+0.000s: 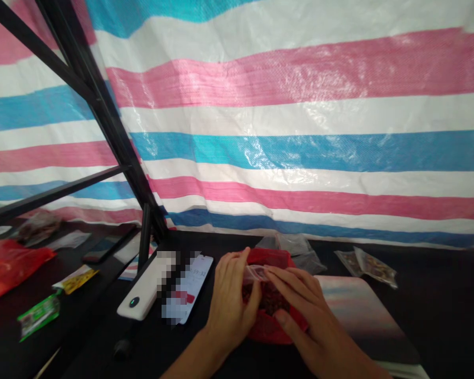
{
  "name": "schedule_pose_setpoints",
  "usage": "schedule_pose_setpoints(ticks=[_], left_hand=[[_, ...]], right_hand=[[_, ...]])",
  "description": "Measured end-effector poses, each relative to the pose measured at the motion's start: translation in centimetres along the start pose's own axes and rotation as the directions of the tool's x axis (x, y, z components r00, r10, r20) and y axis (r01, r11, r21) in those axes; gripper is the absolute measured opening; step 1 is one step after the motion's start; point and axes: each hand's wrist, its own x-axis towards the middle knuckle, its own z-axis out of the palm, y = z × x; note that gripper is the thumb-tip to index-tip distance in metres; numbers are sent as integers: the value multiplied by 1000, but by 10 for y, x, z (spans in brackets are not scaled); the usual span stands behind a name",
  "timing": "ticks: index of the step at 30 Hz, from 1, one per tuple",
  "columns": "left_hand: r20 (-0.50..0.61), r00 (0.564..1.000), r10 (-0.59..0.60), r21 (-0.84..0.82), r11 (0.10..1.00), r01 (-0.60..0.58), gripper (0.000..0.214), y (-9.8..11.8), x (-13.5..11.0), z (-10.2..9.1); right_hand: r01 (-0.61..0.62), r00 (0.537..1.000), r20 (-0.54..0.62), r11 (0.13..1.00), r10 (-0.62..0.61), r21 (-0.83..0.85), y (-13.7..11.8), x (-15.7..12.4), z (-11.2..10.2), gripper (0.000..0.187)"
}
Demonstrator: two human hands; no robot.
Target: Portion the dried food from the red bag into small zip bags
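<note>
Both my hands rest on a small clear zip bag [266, 300] filled with dark reddish-brown bits, lying over a red plastic bag [268, 329] on the dark table. My left hand [231, 300] pinches the bag's top left edge with fingers curled. My right hand [300, 305] lies across the bag, its fingers pressed together along the bag's clear top strip.
A white power bank [142, 292] and a phone [191, 289] lie left of my hands. Filled clear packets [369, 266] sit at the back right, a shiny board [363, 316] under my right wrist. Black frame poles [114, 131] rise left; red and green wrappers [35, 316] beyond. A striped tarp [300, 131] hangs behind.
</note>
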Motion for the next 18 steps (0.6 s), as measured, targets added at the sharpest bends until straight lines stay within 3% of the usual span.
schedule_pose_setpoints(ticks=[3,8,12,18], left_hand=[[20,999,39,53,998,-40,53,2,0,0],[24,996,80,127,988,-83,57,3,0,1],[40,995,96,139,985,-100,48,3,3,-2],[45,996,-74,109,992,68,32,-3,9,-9]], right_hand=[[-26,997,-73,999,23,-38,2,0,9,49],[35,999,-23,992,-38,-125,-4,-2,16,54],[109,992,-43,972,-121,-206,-8,-1,15,55],[-4,989,-142,938,-48,-346,6,5,21,41]])
